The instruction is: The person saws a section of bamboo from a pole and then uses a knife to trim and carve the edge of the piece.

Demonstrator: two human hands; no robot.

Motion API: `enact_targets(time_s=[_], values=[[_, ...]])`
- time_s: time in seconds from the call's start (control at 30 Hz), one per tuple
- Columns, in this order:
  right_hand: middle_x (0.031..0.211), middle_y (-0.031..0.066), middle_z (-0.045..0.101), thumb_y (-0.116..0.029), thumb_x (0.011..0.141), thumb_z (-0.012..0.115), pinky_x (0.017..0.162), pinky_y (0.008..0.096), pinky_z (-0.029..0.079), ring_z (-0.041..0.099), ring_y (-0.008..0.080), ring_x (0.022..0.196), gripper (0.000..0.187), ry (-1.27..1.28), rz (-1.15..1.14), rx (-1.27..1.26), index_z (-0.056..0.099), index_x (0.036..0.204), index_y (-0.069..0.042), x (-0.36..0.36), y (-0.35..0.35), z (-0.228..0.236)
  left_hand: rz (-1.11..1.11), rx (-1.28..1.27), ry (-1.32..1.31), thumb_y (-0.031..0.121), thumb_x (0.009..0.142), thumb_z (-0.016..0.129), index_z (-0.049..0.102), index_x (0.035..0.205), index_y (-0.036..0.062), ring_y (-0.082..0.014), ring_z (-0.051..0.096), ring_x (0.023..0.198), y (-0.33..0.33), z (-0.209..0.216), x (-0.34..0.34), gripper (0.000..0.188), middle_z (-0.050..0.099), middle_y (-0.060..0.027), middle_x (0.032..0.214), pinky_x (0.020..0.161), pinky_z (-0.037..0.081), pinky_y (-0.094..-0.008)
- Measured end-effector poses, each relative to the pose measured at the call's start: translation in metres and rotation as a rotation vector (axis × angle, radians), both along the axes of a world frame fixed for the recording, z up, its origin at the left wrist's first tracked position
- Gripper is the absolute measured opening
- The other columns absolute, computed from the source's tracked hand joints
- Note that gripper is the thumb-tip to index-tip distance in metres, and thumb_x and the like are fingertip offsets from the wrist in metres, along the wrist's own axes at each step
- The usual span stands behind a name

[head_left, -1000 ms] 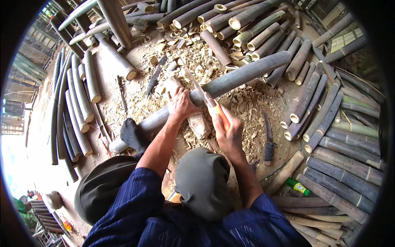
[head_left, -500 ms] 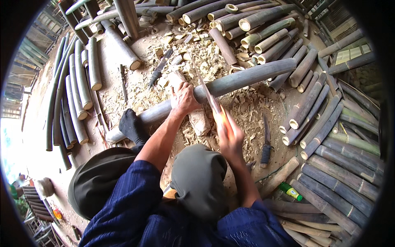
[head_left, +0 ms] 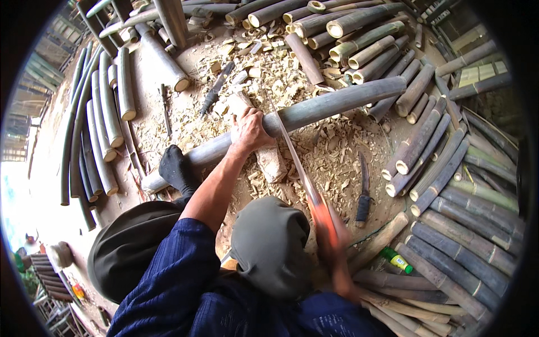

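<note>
A dark bamboo pole [head_left: 331, 104] lies slantwise across a pale wooden block [head_left: 269, 163], its right end raised. My left hand [head_left: 251, 129] is closed over the pole just left of the cut. In my right hand [head_left: 332, 233], smeared by motion, is the orange handle of a hand saw [head_left: 293, 149]. The saw's long narrow blade crosses the pole right beside my left hand. Near the pole's lower left end, my foot in a dark sock [head_left: 177, 168] is against it.
Wood chips cover the ground round the block. One knife [head_left: 364, 191] with a wrapped handle lies to the right, another [head_left: 216, 90] beyond the pole. Cut bamboo pieces [head_left: 449, 236] are stacked at the right and back, with more poles [head_left: 104, 123] at the left. A green bottle [head_left: 396, 259] lies at lower right.
My right hand has drawn the saw back toward me and slightly right, so more blade shows on the near side of the pole. My left hand keeps its hold on the pole.
</note>
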State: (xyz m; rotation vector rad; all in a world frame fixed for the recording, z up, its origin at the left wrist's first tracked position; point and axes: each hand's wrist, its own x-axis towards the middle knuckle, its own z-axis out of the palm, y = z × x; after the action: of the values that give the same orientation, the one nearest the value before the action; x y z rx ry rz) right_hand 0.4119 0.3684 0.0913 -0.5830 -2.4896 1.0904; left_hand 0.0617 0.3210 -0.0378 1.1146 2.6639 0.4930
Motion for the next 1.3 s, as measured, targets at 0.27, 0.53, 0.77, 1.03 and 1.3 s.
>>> enact_targets(time_s=[0.27, 0.53, 0.77, 1.03, 1.3], values=[[0.117, 0.0252, 0.072, -0.017, 0.104, 0.058, 0.084, 0.0373, 0.058, 0.073, 0.0325, 0.095, 0.041, 0.065, -0.124, -0.296, 0.061, 0.140, 0.003, -0.107, 0.026, -0.009, 0.007, -0.001, 0.088, 0.055, 0.053, 0.093, 0.069, 0.123, 0.0072, -0.0268, 0.055, 0.133, 0.006, 0.003, 0.011, 0.089, 0.066, -0.0090, 0.130, 0.119, 0.030, -0.0617], [0.120, 0.0219, 0.074, -0.025, 0.109, 0.053, 0.091, 0.0402, 0.058, 0.074, 0.0298, 0.107, 0.043, 0.127, -0.101, -0.164, 0.063, 0.136, 0.007, 0.010, -0.013, 0.003, -0.002, 0.059, 0.094, 0.052, 0.053, 0.092, 0.070, 0.119, 0.0074, -0.0279, 0.056, 0.131, 0.004, -0.023, -0.018, 0.083, 0.065, -0.0109, 0.127, 0.116, 0.034, -0.0578], [0.096, 0.0238, 0.070, -0.021, 0.104, 0.062, 0.070, 0.0422, 0.054, 0.069, 0.0364, 0.077, 0.036, 0.205, -0.126, -0.183, 0.064, 0.132, 0.001, -0.142, 0.033, -0.006, -0.003, -0.009, 0.005, 0.042, 0.054, 0.092, 0.067, 0.126, 0.0084, -0.0280, 0.051, 0.137, 0.011, 0.002, 0.003, 0.083, 0.064, -0.0092, 0.129, 0.118, 0.030, -0.0654], [0.121, 0.0215, 0.073, -0.019, 0.108, 0.052, 0.099, 0.0387, 0.056, 0.072, 0.0306, 0.113, 0.043, 0.093, -0.109, -0.158, 0.058, 0.143, 0.006, -0.013, -0.016, -0.010, -0.018, 0.007, 0.019, 0.051, 0.053, 0.094, 0.070, 0.119, 0.0063, -0.0293, 0.056, 0.129, -0.001, 0.001, 0.003, 0.083, 0.066, -0.0100, 0.123, 0.116, 0.034, -0.0561], [0.107, 0.0285, 0.072, -0.017, 0.101, 0.063, 0.077, 0.0438, 0.058, 0.074, 0.0384, 0.090, 0.040, 0.217, -0.070, -0.084, 0.063, 0.133, 0.007, -0.097, 0.018, -0.024, 0.025, 0.119, -0.017, 0.050, 0.058, 0.092, 0.070, 0.118, 0.0075, -0.0280, 0.050, 0.137, 0.005, -0.008, -0.003, 0.077, 0.065, -0.0102, 0.127, 0.117, 0.030, -0.0651]])
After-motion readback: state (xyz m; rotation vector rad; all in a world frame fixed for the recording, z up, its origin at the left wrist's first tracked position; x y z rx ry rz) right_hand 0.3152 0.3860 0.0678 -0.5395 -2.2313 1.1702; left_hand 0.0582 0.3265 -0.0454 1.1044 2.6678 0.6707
